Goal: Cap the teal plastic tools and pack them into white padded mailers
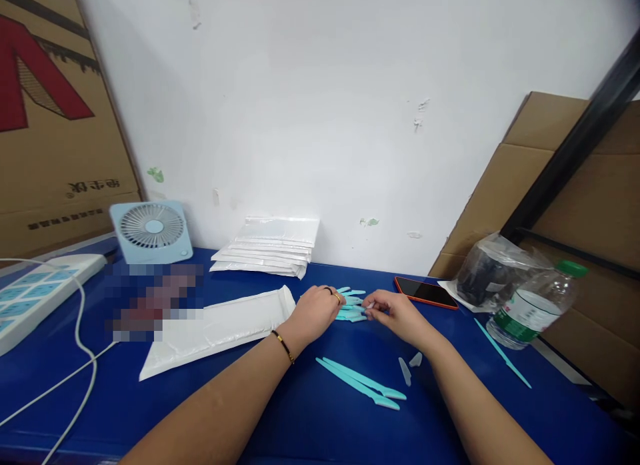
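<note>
A small bunch of turquoise eyebrow razors (352,311) lies on the blue table between my hands. At its left end, my left hand (319,310) has its fingers curled round a razor, though the fingertips are partly hidden. Thumb and fingers of my right hand (396,311) pinch a small whitish clear blade cap (370,306) at the bunch's right end. Nearer to me, two more turquoise razors (360,383) lie side by side. Two loose clear blade caps (405,371) rest near my right forearm.
A white padded mailer (220,328) lies left of my hands, with a stack of white packets (265,248) behind. A blue fan (153,231) and power strip (47,291) stand left. Rightward are a phone (426,292), bagged dark cup (483,275), bottle (533,311) and single razor (503,353).
</note>
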`<state>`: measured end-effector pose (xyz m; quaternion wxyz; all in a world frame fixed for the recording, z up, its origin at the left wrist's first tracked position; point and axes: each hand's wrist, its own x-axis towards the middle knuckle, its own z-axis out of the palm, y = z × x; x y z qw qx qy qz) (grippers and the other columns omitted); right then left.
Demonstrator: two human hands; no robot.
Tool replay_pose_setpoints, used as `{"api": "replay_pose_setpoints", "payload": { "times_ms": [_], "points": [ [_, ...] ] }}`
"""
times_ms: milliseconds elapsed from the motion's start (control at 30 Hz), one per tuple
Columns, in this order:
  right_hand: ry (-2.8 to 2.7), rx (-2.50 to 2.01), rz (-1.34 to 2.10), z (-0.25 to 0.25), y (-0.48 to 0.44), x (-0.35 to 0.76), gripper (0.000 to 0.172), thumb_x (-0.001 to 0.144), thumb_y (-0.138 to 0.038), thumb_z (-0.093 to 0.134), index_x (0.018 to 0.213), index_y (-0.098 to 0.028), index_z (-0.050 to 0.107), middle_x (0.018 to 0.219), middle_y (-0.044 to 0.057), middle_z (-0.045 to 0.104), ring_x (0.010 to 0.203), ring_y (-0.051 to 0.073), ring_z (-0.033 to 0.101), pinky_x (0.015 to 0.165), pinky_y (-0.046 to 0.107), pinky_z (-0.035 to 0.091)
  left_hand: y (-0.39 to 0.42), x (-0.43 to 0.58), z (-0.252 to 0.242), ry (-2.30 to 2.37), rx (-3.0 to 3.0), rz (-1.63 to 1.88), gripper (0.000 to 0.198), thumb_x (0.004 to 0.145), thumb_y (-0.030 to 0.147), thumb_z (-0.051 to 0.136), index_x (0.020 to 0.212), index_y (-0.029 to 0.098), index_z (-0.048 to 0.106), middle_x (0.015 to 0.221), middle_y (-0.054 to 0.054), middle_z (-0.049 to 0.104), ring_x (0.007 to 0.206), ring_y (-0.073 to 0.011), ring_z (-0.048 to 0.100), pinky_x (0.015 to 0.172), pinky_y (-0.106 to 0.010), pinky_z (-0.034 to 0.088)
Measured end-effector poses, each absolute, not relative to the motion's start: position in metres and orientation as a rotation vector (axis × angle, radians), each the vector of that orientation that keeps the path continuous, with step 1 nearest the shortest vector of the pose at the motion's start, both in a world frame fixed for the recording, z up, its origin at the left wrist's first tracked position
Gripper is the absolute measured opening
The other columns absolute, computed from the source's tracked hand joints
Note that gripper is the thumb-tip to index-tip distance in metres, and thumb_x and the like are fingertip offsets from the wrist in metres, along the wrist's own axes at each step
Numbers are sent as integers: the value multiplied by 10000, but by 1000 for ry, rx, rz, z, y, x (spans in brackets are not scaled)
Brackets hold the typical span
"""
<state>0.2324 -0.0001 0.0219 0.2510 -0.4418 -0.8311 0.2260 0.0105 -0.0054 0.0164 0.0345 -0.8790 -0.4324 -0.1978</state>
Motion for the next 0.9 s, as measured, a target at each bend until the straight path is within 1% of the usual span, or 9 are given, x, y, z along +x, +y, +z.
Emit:
{"api": "replay_pose_setpoints", "payload": {
  "times_ms": [100, 233, 300, 367, 433, 500, 633, 733, 900],
  "points": [
    [-2316, -1180, 654, 30, -2, 247, 206, 785, -312, 567, 949, -196, 615, 895, 36, 579, 680, 119, 546, 635, 243, 436, -6, 9, 16, -1392, -2727, -792, 272, 841, 231, 478, 1094, 220, 576, 1067, -51, 600, 1004, -199, 521, 849, -310, 384],
    [-2699, -1126, 1048, 36, -7, 269, 311, 594, -348, 748, 864, -206, 689, 868, 12, 541, 663, 106, 527, 565, 207, 423, -14, 9, 12, -1160, -3264, -578, 235, 747, 380, 615, 922, 229, 655, 908, -2, 647, 801, -139, 575, 680, -216, 420],
    [-2777, -1163, 1114, 33, -7, 273, 332, 537, -360, 779, 818, -199, 707, 834, 6, 530, 639, 99, 511, 523, 194, 404, -19, 11, 10, -1026, -3428, -430, 264, 683, 412, 675, 875, 231, 666, 835, 14, 651, 728, -117, 575, 587, -186, 401],
    [-2779, -1213, 1039, 28, -5, 271, 271, 561, -371, 762, 751, -184, 709, 808, 7, 532, 625, 96, 497, 509, 196, 390, -20, 14, 8, -1017, -3394, -358, 187, 692, 365, 674, 817, 226, 672, 781, 20, 652, 691, -111, 574, 570, -189, 388],
    [-2743, -1260, 933, 23, -1, 268, 208, 618, -354, 725, 717, -175, 692, 780, 8, 548, 620, 99, 494, 521, 205, 386, -19, 15, 8, -1102, -3211, -359, 87, 758, 273, 602, 757, 215, 667, 742, 12, 651, 687, -122, 576, 607, -215, 388],
    [-2654, -1346, 830, 19, 3, 265, 153, 661, -307, 687, 718, -167, 659, 722, 1, 563, 611, 104, 493, 531, 213, 381, -17, 15, 9, -1186, -3015, -394, 131, 797, 242, 539, 761, 210, 661, 755, -7, 655, 731, -149, 583, 655, -247, 391],
    [-2465, -1500, 856, 18, 5, 264, 74, 694, -210, 611, 743, -156, 603, 609, -16, 561, 556, 102, 496, 502, 206, 369, -15, 11, 9, -1240, -2923, -399, 159, 777, 348, 570, 847, 231, 652, 816, -17, 655, 787, -178, 586, 643, -253, 397],
    [-2486, -1479, 896, 21, 3, 266, 88, 659, -197, 626, 731, -148, 613, 630, -7, 588, 573, 106, 522, 510, 200, 376, -14, 11, 8, -1247, -2886, -358, 113, 783, 256, 533, 783, 217, 639, 763, -12, 646, 711, -160, 577, 579, -235, 386],
    [-2520, -1440, 818, 21, 4, 268, 83, 650, -222, 636, 691, -149, 632, 618, -9, 586, 563, 104, 522, 500, 198, 371, -13, 14, 9, -1275, -2830, -304, 159, 756, 165, 470, 696, 180, 616, 697, -31, 629, 641, -151, 559, 540, -225, 379]
  ]
}}
